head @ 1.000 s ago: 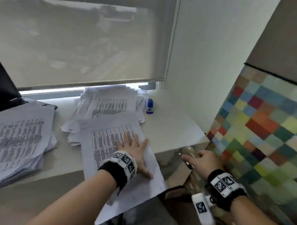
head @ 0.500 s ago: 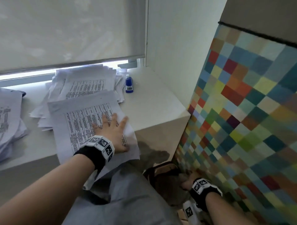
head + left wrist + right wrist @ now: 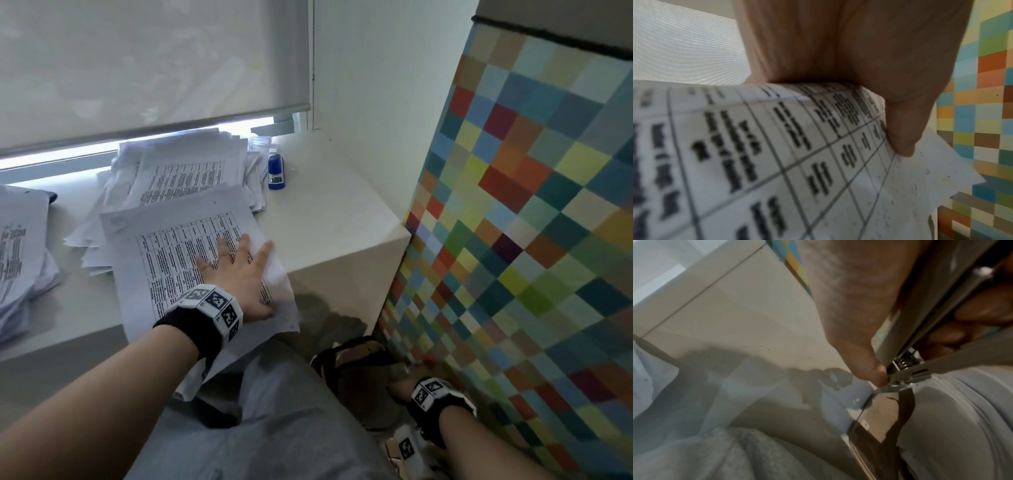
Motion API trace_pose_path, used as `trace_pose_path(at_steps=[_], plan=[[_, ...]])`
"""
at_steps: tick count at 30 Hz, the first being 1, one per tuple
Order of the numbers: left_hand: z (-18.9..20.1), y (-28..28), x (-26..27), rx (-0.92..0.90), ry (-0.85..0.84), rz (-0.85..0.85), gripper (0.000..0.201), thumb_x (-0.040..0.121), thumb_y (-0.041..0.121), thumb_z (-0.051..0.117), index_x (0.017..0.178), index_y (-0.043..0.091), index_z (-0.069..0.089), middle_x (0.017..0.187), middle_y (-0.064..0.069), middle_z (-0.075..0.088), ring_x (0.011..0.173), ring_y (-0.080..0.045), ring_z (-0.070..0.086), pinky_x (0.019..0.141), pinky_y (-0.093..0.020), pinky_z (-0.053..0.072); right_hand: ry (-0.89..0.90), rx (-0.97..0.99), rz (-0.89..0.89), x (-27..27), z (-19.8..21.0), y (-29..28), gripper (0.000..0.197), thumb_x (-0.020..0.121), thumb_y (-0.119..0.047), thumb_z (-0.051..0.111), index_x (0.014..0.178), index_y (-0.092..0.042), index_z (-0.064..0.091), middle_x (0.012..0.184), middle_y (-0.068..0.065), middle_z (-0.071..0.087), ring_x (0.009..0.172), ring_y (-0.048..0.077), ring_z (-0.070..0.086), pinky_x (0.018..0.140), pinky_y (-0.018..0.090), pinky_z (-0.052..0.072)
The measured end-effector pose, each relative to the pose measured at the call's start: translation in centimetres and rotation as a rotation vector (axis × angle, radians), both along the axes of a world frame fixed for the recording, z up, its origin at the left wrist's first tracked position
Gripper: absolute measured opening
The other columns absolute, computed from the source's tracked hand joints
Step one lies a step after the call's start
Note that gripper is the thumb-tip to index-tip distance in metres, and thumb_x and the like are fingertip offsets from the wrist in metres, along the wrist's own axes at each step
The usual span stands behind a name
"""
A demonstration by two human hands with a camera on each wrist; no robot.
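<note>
Paper stack (image 3: 20,246): printed, text too blurred to be read.
Printed sheet (image 3: 164,253): gridded table, illegible; laid on white ledge (image 3: 342,219), near edge overhanging.
Left hand (image 3: 239,274): pressed flat on the sheet, fingers spread straight.
Blue item (image 3: 276,169): label unreadable.
Right hand (image 3: 406,380): held low beside the ledge, fingers curled round grey stapler (image 3: 920,337).

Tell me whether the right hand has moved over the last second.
Yes. The right hand, gripping a silver metal stapler, has dropped from level with the white desk's corner to well below it, beside the multicoloured chequered wall.
</note>
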State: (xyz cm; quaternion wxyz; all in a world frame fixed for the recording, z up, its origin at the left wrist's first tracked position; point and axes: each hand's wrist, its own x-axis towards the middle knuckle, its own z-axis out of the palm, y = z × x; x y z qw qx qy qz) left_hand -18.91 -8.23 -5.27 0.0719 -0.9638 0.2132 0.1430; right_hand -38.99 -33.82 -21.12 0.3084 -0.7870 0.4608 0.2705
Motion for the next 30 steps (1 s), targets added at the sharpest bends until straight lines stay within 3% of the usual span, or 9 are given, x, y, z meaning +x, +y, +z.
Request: trace_pose_path(at_steps=[6,10,13,16,19,22,26,28,30], plan=[[0.0,0.1,-0.2,-0.013,-0.009,-0.003,0.123,0.069,0.069,0.068,0.148,0.038,-0.020,0.161,-0.006,-0.019,0.146,-0.042,-0.017,0.110,-0.073,0.001,-0.071,-0.012,0.021,0.8,1.6,-0.2,0.107,0.059,-0.075,0.065,0.143,-0.015,0.037,0.139,0.009,0.049,0.115,0.030,0.055,0.094,0.036,0.049],[-0.1,0.2,-0.1,-0.020,-0.015,-0.008,0.123,0.068,0.069,0.068,0.148,0.038,-0.020,0.161,-0.006,-0.019,0.146,-0.043,-0.017,0.109,-0.073,0.001,-0.080,0.038,-0.060,1.9,3.1,-0.2,0.070,0.086,-0.066,0.044,0.127,-0.009,0.053,0.109,0.010,0.061,0.092,0.028,0.060,0.087,0.036,0.052],[-0.2,0.2,-0.1,-0.022,-0.022,-0.012,0.123,0.068,0.071,0.067,0.148,0.038,-0.020,0.161,-0.006,-0.018,0.146,-0.043,-0.016,0.109,-0.073,0.002,-0.157,0.115,-0.121,2.6,4.5,-0.2,0.053,0.086,-0.056,0.053,0.112,-0.011,0.059,0.097,0.007,0.063,0.091,0.029,0.062,0.086,0.038,0.053],[-0.4,0.2,-0.1,-0.022,-0.031,-0.012,0.124,0.067,0.071,0.067,0.148,0.038,-0.020,0.161,-0.006,-0.018,0.146,-0.043,-0.015,0.109,-0.073,0.002,-0.081,0.090,0.002,3.1,4.9,-0.7,0.061,0.071,-0.059,0.064,0.111,-0.013,0.060,0.107,0.012,0.065,0.093,0.028,0.064,0.072,0.029,0.052],[-0.5,0.3,-0.1,-0.020,-0.035,-0.012,0.124,0.067,0.072,0.067,0.148,0.038,-0.021,0.161,-0.006,-0.018,0.146,-0.043,-0.015,0.110,-0.073,0.003,-0.030,0.056,0.082,3.2,5.0,-0.9,0.063,0.067,-0.054,0.070,0.109,-0.009,0.060,0.100,0.009,0.063,0.092,0.025,0.064,0.070,0.027,0.050],[-0.4,0.2,-0.1,-0.022,-0.033,-0.011,0.124,0.067,0.072,0.067,0.148,0.038,-0.021,0.161,-0.006,-0.018,0.146,-0.044,-0.015,0.110,-0.073,0.003,-0.056,0.005,0.044,2.4,5.7,-0.6,0.085,0.066,-0.059,0.073,0.126,-0.004,0.049,0.104,0.009,0.062,0.079,0.022,0.060,0.059,0.026,0.046],[-0.3,0.3,-0.2,-0.017,-0.029,-0.015,0.124,0.067,0.073,0.067,0.148,0.038,-0.021,0.161,-0.006,-0.018,0.146,-0.044,-0.015,0.110,-0.073,0.004,-0.079,-0.066,0.041,1.6,6.3,-0.2,0.114,0.054,-0.078,0.067,0.136,-0.004,0.043,0.108,0.009,0.060,0.080,0.025,0.058,0.062,0.026,0.047],[-0.2,0.3,-0.2,-0.018,-0.026,-0.016,0.124,0.067,0.073,0.066,0.148,0.038,-0.021,0.161,-0.006,-0.017,0.146,-0.044,-0.014,0.110,-0.073,0.005,-0.098,-0.074,0.038,1.6,7.4,0.1,0.109,0.057,-0.082,0.061,0.134,-0.006,0.046,0.108,0.010,0.062,0.076,0.023,0.057,0.058,0.024,0.045],[0.0,0.2,-0.2,-0.010,-0.019,-0.019,0.125,0.066,0.075,0.066,0.148,0.038,-0.020,0.161,-0.006,-0.017,0.146,-0.044,-0.014,0.110,-0.073,0.007,-0.144,-0.073,0.032,2.0,8.7,0.2,0.103,0.056,-0.087,0.055,0.124,-0.010,0.055,0.108,0.009,0.064,0.083,0.025,0.061,0.066,0.027,0.050]])
